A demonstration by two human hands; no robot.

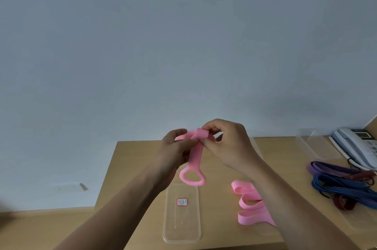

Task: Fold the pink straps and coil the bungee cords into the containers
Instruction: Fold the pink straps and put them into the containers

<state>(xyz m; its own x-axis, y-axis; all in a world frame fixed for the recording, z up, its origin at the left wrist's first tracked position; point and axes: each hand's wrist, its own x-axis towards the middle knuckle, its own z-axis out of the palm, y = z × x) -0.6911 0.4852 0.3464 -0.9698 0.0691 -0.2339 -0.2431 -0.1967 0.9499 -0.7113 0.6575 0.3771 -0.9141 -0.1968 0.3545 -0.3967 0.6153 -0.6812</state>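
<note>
I hold a pink strap (196, 153) up above the table with both hands. My left hand (177, 148) grips its folded top from the left, and my right hand (228, 145) pinches the fold from the right. Its ring end (192, 177) dangles just over a clear rectangular container (195, 229) with a red-edged label. A second pink strap (252, 207) lies loosely folded on the table, partly under my right forearm. Purple, blue and dark red bungee cords (342, 186) are piled at the right.
The wooden table (132, 168) ends at the left, with floor beyond it. Another clear container (318, 145) stands at the back right, beside a white desk telephone (355, 143). A grey wall rises behind the table.
</note>
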